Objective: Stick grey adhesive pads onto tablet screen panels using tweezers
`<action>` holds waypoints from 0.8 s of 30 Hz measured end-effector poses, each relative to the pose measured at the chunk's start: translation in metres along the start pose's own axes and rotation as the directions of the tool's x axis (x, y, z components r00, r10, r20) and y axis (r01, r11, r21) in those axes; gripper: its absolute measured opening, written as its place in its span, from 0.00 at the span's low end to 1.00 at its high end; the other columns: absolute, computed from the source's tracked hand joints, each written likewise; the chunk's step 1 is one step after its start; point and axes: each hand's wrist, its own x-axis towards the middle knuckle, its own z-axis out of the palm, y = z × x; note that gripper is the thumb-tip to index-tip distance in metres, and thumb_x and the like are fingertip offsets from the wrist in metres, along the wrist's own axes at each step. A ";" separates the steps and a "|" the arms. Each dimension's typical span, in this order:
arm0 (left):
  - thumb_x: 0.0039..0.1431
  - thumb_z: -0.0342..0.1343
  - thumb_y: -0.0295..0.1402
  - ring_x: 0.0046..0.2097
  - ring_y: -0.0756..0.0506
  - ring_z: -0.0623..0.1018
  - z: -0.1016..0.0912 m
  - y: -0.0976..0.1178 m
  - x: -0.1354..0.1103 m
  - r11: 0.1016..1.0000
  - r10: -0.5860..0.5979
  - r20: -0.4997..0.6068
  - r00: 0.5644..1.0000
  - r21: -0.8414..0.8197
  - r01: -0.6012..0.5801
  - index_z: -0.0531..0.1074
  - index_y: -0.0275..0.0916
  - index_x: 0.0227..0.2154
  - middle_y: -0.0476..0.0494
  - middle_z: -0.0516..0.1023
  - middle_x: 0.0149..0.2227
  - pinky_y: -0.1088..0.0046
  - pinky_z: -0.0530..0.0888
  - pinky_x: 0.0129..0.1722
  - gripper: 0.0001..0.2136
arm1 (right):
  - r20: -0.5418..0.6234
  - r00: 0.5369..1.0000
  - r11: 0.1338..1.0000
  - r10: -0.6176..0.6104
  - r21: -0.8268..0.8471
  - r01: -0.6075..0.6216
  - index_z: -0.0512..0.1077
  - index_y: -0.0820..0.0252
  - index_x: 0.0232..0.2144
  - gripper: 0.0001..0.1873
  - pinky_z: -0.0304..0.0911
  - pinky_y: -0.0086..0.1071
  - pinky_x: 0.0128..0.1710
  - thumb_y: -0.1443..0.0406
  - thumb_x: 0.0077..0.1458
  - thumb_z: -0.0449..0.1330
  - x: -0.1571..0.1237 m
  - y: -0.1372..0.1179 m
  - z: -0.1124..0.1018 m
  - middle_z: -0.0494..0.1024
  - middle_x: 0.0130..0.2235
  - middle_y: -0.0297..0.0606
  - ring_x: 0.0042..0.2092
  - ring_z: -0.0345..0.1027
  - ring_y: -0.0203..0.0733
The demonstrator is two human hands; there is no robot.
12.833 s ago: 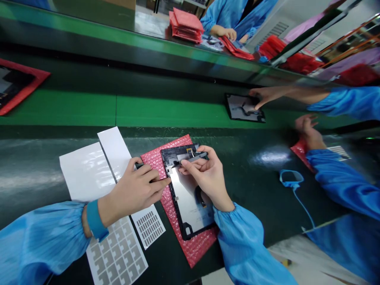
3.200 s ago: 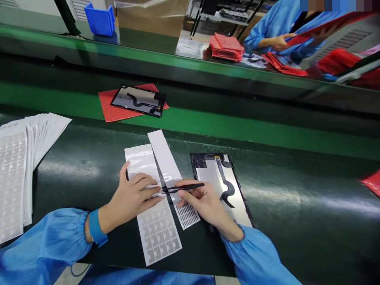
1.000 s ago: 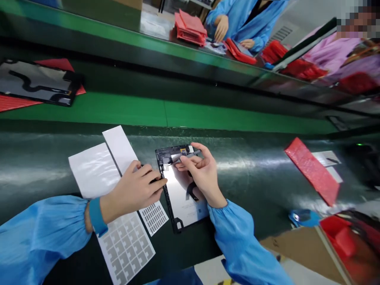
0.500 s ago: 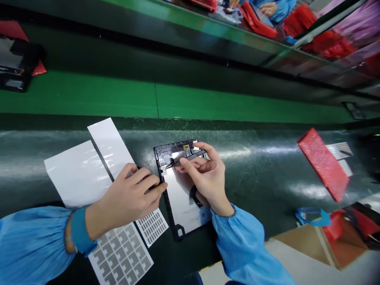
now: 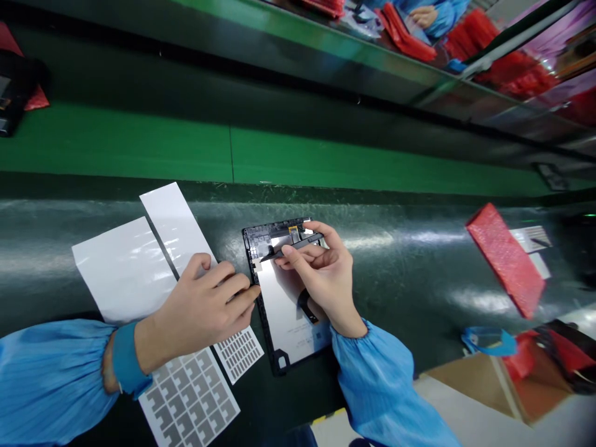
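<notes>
In my right hand (image 5: 321, 267) is a pair of dark tweezers (image 5: 298, 246), pinched between thumb and fingers. Their tip points left, at a small pale piece (image 5: 257, 265) by the left edge of an opened tablet (image 5: 288, 323). The tablet has a black frame and a silver panel; my right hand hides part of its upper right. My left hand (image 5: 209, 301) holds nothing, fingers apart and loosely bent, with a fingertip at the tablet's left edge. Beneath this hand lie a sheet of grey die-cut stickers (image 5: 193, 397) and a narrower sheet of small grey stickers (image 5: 239, 354).
White backing sheets (image 5: 121, 267) extend up and left of the stickers. A red bubble-wrap pouch (image 5: 507, 261) lies on the right, above a cardboard box (image 5: 479, 382). Beyond the green strip (image 5: 326, 155), a co-worker's hand (image 5: 423, 15) shows among red pouches. A black device (image 5: 18, 87) sits far left.
The view has shifted slightly, so the black device at far left is more cut off. Both hands stay nearly in place; the tweezers' tip remains beside the pale piece.
</notes>
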 end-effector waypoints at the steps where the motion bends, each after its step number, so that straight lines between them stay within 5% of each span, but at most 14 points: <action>1: 0.73 0.56 0.36 0.44 0.44 0.72 -0.001 0.000 0.000 1.000 -0.010 -0.018 1.000 -0.007 0.010 0.78 0.37 0.47 0.48 0.77 0.41 0.57 0.60 0.40 0.09 | -0.001 1.000 1.000 0.001 -0.003 -0.001 0.64 0.56 0.57 0.30 0.81 0.35 0.34 0.54 0.61 0.73 0.000 0.000 0.000 0.82 0.29 0.34 0.32 0.83 0.48; 5: 0.75 0.49 0.48 0.45 0.42 0.73 -0.004 0.001 -0.001 0.998 -0.060 -0.052 0.997 -0.020 0.060 0.77 0.37 0.51 0.45 0.78 0.45 0.54 0.59 0.40 0.20 | -0.004 1.000 1.000 0.004 -0.018 -0.004 0.64 0.55 0.57 0.30 0.82 0.37 0.35 0.55 0.61 0.73 0.000 0.000 0.000 0.82 0.29 0.33 0.32 0.83 0.49; 17: 0.77 0.39 0.55 0.61 0.37 0.71 -0.002 0.001 0.000 0.993 -0.099 0.018 0.995 0.061 0.098 0.74 0.37 0.59 0.41 0.72 0.63 0.46 0.61 0.52 0.30 | -0.002 1.000 1.000 -0.006 -0.010 0.006 0.65 0.55 0.56 0.31 0.81 0.35 0.35 0.53 0.59 0.74 0.001 0.000 0.000 0.82 0.29 0.34 0.32 0.83 0.48; 24: 0.74 0.33 0.63 0.70 0.37 0.64 0.001 0.004 0.000 0.993 -0.117 0.048 0.992 0.021 0.116 0.71 0.34 0.62 0.40 0.67 0.67 0.43 0.39 0.73 0.39 | -0.008 1.000 1.000 0.006 0.020 -0.006 0.65 0.57 0.58 0.34 0.82 0.33 0.36 0.54 0.58 0.75 0.002 -0.002 0.001 0.83 0.30 0.34 0.32 0.83 0.46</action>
